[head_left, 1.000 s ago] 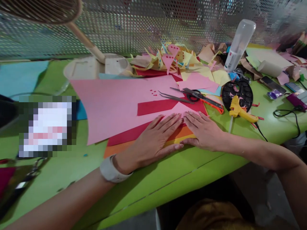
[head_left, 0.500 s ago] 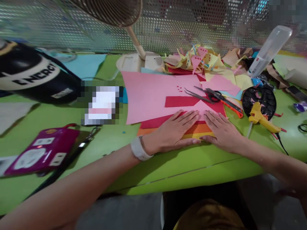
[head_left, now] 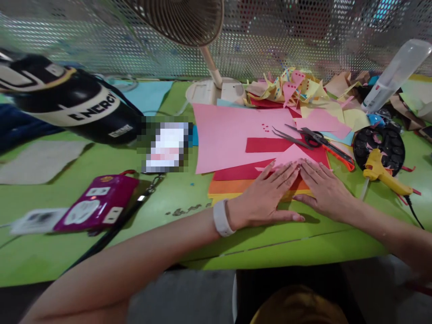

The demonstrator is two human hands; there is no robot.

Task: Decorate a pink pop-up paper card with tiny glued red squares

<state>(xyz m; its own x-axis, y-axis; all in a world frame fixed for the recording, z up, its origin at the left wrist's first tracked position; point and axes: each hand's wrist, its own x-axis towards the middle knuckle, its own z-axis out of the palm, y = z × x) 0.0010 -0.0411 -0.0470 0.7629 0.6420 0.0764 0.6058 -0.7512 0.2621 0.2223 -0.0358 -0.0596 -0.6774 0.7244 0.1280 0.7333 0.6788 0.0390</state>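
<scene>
Both hands lie flat over a small piece of pink paper (head_left: 294, 153) with a pointed top. My left hand (head_left: 268, 195) presses its left side with fingers stretched out and thumb spread. My right hand (head_left: 326, 189) rests on the right side, fingers also extended, its fingertips close to the left ones. Much of this pink piece is hidden by the hands. Under it are a red sheet (head_left: 234, 172), an orange sheet (head_left: 227, 186) and a yellow edge. Behind are a large pink sheet (head_left: 219, 135), a red strip (head_left: 261, 145), tweezers (head_left: 292, 138) and scissors (head_left: 313, 138).
To the right are an orange cutter (head_left: 342, 157), a yellow glue gun (head_left: 384, 173), a black palette (head_left: 394, 144) and a clear bottle (head_left: 396, 74). Paper scraps (head_left: 300, 90) pile behind. Leftward are a phone (head_left: 168, 141), a purple socket box (head_left: 97, 202), a black bottle (head_left: 91, 103) and a fan (head_left: 216, 92).
The view has turned left, so everything sits further right. My hands stay flat on the pink piece; their fingertips are closer together and the left thumb has moved away from the right one.
</scene>
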